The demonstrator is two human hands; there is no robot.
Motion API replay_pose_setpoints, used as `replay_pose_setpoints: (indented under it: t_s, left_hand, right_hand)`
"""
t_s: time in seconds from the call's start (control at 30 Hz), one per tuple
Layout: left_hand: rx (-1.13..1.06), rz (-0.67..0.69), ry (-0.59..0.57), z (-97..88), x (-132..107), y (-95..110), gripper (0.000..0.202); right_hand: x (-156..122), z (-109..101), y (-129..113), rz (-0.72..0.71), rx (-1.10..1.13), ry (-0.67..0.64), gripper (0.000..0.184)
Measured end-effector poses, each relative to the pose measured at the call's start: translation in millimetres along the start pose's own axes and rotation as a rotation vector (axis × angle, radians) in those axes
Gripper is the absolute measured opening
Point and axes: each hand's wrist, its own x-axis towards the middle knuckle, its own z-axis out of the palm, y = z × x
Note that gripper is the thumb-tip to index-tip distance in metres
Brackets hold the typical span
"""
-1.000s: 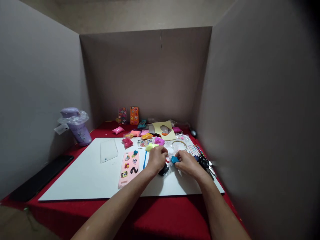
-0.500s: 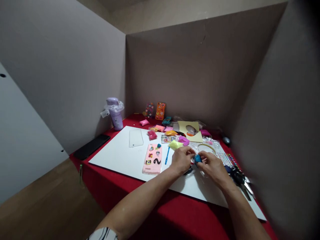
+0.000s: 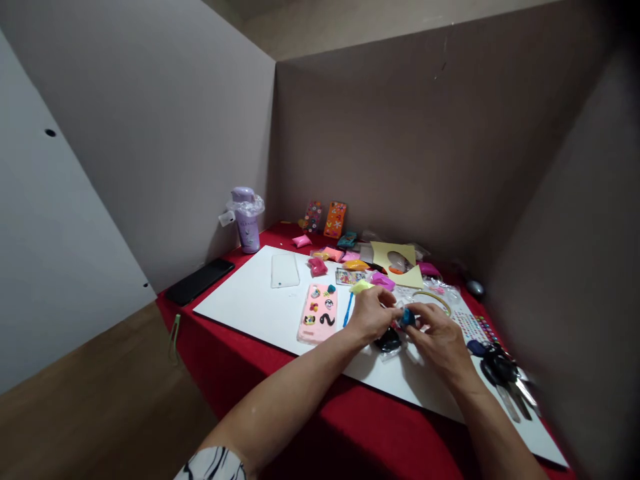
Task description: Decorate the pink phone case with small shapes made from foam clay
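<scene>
My right hand (image 3: 439,339) pinches a small lump of blue clay (image 3: 408,317), which seems to be in a clear plastic packet. On the other side of it, the fingers of my left hand (image 3: 373,312) are closed at the packet's edge. A black clay packet (image 3: 389,341) lies on the white board (image 3: 250,303) just under my hands. Left of my left hand are a slim blue tool (image 3: 348,311) and a pink phone case (image 3: 306,319) decorated with small charms and a black curved piece. Partly behind my left hand is a yellow clay packet (image 3: 361,287).
A clear phone case (image 3: 285,271) lies on the board. Several coloured packets and a yellow cut-out card (image 3: 414,275) are behind. Scissors (image 3: 505,377) and bead sheets (image 3: 470,325) are at right. A purple bottle (image 3: 247,230) and black phone (image 3: 200,281) stand or lie at left.
The view has swung slightly, so everything sits further right. My hands stay at the blue clay, and more of the black packet beneath them shows.
</scene>
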Motion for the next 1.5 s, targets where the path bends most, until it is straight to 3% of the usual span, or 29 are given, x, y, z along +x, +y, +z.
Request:
replay_pose_setpoints:
  t_s: [0.17, 0.37, 0.73, 0.97, 1.5]
  left_hand:
    - [-0.048, -0.035, -0.027, 0.1, -3, 5, 0.006]
    - [0.010, 0.064, 0.124, -1.4, -10, 14, 0.012]
    - [-0.034, 0.045, 0.009, -4.4, -4, 10, 0.011]
    - [-0.027, 0.035, 0.032, -7.4, -5, 11, 0.013]
    - [-0.089, 0.020, 0.007, -16.0, -3, 13, 0.009]
  right_hand:
    - [-1, -1, -6, -0.027, 0.012, 0.063, 0.020]
    - [-4, 0, -17, -0.002, -0.161, 0.090, 0.021]
    - [-3, 4, -13, -0.072, 0.014, 0.097, 0.020]
    - [-3, 4, -17, -0.112, 0.059, 0.066, 0.023]
    - [-3, 10, -21, -0.118, 0.165, 0.127, 0.018]
